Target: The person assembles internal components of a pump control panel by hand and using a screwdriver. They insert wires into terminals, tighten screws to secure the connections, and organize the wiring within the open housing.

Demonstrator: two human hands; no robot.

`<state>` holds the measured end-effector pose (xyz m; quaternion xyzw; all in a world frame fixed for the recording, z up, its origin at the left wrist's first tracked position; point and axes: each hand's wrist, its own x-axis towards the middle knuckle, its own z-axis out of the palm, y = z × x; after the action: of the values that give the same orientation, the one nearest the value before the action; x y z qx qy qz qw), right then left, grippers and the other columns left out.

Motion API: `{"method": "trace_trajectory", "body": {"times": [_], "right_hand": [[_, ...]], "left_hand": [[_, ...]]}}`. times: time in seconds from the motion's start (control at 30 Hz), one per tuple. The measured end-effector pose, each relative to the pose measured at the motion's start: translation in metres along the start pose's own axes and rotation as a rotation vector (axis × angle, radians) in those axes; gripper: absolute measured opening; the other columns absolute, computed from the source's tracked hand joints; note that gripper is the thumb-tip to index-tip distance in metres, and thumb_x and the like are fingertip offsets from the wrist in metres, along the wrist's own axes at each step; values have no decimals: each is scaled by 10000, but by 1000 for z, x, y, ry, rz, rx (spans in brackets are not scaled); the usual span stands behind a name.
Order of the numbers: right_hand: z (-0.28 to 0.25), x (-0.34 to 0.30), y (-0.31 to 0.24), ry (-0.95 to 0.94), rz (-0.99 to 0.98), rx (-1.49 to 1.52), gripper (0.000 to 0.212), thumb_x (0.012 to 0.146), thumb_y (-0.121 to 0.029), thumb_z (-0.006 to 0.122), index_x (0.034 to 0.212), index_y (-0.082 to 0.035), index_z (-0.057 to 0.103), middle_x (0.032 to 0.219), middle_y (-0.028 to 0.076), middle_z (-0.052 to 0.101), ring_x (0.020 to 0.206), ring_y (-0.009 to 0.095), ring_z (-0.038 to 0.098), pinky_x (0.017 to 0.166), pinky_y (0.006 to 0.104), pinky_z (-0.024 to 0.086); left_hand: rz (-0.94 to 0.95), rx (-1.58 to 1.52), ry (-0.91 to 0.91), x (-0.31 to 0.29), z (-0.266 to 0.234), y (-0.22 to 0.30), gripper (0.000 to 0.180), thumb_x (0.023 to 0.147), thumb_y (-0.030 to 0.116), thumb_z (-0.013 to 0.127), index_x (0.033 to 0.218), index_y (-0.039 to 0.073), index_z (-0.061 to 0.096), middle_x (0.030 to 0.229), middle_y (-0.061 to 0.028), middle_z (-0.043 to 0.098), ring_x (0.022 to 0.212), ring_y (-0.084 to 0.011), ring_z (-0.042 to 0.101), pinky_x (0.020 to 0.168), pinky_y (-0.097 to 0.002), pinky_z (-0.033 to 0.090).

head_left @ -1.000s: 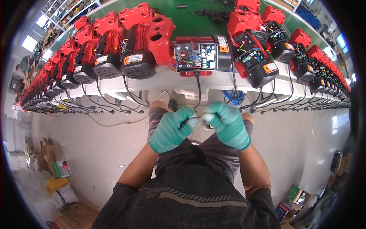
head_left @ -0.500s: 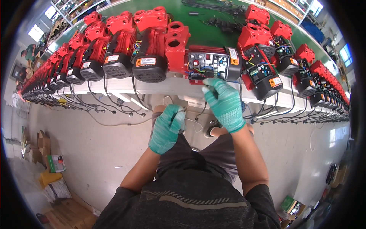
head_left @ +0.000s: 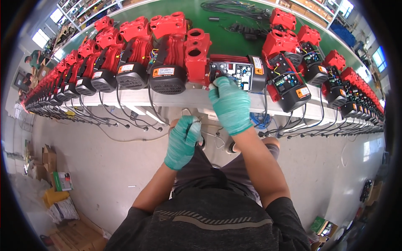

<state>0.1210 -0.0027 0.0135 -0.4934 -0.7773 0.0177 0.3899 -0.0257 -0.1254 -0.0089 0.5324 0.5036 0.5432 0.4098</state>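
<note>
- In the head view, a workshop with a pale floor (head_left: 104, 167) surrounds a long tabletop (head_left: 234, 46), green across the top of the frame.
- Red pump units with black motor ends line it, curving off to the left and right rims, where they grow too small to tell apart.
- The pump with the uncovered box (head_left: 243, 72) lies on its side at upper centre, circuit board showing; its lower left corner is hidden behind gloved fingers.
- The right hand (head_left: 215, 83), in a green glove, reaches up to that corner, fingers bent together; whether they pinch anything cannot be told.
- The left hand (head_left: 193, 121), gloved alike, is curled at mid-frame above the legs, thumb against fingers; what it may hold is hidden.
- A blue cable coil (head_left: 260, 120) beneath the tabletop is partly covered by the right glove and hanging cords.
- Half a second ago the right hand was just below the box; now its fingers overlap it. The left hand has barely moved.
</note>
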Motion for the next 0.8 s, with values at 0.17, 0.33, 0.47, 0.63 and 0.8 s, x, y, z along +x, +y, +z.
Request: {"method": "trace_trajectory", "body": {"times": [0.17, 0.33, 0.47, 0.63, 0.8], "right_hand": [[-25, -14, 28, 46, 70, 94, 115, 939, -182, 693, 950, -73, 657, 837, 164, 701, 724, 370, 691, 630, 460, 547], [-40, -12, 36, -81, 98, 178, 108, 949, -160, 676, 958, -54, 659, 845, 177, 690, 774, 390, 678, 685, 465, 536], [-44, -8, 37, -122, 63, 277, 94, 937, -130, 665, 964, -40, 666, 883, 199, 685, 842, 405, 672, 740, 483, 534], [-44, -9, 40, -92, -67, 215, 116, 898, -108, 682, 1007, -68, 694, 890, 154, 681, 808, 355, 679, 670, 442, 553], [-47, -3, 42, -10, -337, 0, 183, 830, -89, 694, 1012, -104, 712, 866, 72, 637, 761, 274, 684, 612, 393, 557]], "left_hand": [[-20, 161, 20, 23, 11, 12, 164, 1050, 198, 585, 1115, 48, 599, 741, -28, 607, 663, -104, 574, 637, -281, 485], [177, 310, -4, 72, 35, 6, 196, 1007, 163, 634, 1161, 43, 645, 777, -85, 646, 679, -162, 611, 660, -314, 504], [320, 468, 93, 100, 43, -8, 187, 981, 145, 661, 1124, 29, 692, 925, -166, 713, 809, -287, 697, 726, -370, 541], [503, 615, 60, 107, 37, -6, 187, 971, 146, 663, 1126, 50, 702, 992, -149, 716, 843, -315, 707, 741, -398, 562], [486, 676, -26, 111, 26, 1, 181, 961, 132, 664, 1120, 58, 709, 976, -149, 711, 835, -331, 698, 733, -405, 556]]}}
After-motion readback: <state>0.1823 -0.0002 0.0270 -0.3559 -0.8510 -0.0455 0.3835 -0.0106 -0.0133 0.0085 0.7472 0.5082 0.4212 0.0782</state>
